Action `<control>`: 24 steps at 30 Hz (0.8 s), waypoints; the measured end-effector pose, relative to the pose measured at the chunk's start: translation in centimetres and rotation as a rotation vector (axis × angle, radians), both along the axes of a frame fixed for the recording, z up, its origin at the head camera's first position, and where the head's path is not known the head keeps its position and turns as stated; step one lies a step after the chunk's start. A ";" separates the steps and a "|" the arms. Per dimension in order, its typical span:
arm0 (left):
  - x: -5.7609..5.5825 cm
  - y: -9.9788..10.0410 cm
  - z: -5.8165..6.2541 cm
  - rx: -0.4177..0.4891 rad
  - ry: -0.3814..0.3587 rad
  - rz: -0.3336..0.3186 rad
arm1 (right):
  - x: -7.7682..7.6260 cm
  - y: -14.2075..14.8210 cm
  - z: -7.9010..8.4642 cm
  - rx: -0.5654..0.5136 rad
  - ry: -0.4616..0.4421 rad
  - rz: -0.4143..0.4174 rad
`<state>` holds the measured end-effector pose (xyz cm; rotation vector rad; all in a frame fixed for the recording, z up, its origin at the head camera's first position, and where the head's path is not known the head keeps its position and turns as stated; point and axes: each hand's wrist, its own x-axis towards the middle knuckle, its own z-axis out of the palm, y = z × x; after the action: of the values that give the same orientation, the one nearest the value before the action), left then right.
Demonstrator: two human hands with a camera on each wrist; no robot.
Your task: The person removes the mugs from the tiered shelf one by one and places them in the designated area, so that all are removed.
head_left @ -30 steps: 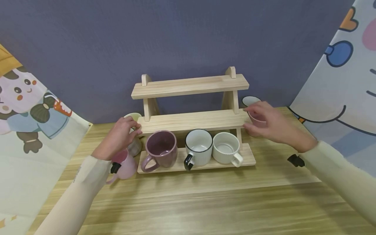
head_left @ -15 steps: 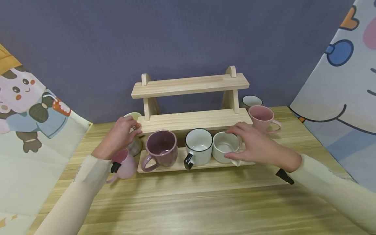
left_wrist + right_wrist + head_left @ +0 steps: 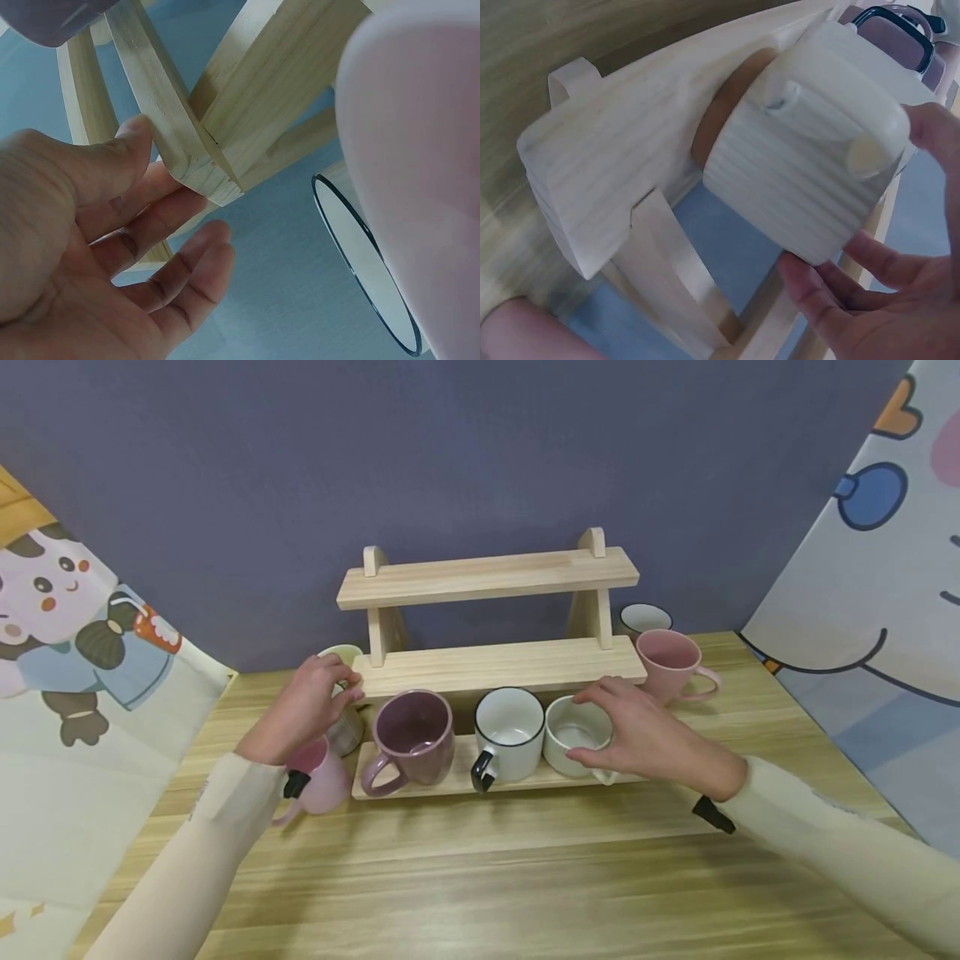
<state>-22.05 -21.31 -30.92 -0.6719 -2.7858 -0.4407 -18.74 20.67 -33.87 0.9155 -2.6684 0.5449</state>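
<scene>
A three-tier wooden rack (image 3: 495,667) stands against the back wall. My left hand (image 3: 303,710) holds the left end of its middle board (image 3: 169,131), thumb on one side and fingers on the other in the left wrist view. On the bottom board, my right hand (image 3: 633,727) grips a white ribbed mug (image 3: 810,139) around its rim, with the thumb at the near side. The mug's handle points toward the front, partly behind the hand. To its left sit a white mug (image 3: 508,756) with a black rim and a mauve mug (image 3: 420,756).
Right of the rack stands a pink mug (image 3: 666,664), with a black-rimmed mug (image 3: 643,617) behind it. At the left are a light pink mug (image 3: 327,787), a greyish mug (image 3: 347,732) and a pale yellow one (image 3: 342,653). Wood-grain table (image 3: 480,877) extends in front.
My right hand has moved from the pink mug at the right, leaving it there, leftward and down onto the white ribbed mug. My left hand has stayed on the rack.
</scene>
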 end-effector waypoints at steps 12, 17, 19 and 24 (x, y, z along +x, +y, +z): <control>0.1 0.0 0.2 -0.013 0.010 -0.001 | 0.6 1.6 0.0 -0.034 0.050 0.021; 0.1 0.0 0.1 -0.004 0.018 -0.009 | 1.7 3.5 0.5 -0.057 0.060 -0.020; 0.2 0.0 0.1 -0.001 0.018 -0.009 | 2.2 4.3 0.7 -0.068 0.087 -0.026; 0.2 0.0 0.1 -0.003 0.018 -0.006 | 3.4 6.6 1.2 -0.096 0.102 -0.059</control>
<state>-21.84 -21.30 -30.81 -0.6824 -2.7692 -0.4297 -15.35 27.23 -32.68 0.8134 -2.5457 0.5910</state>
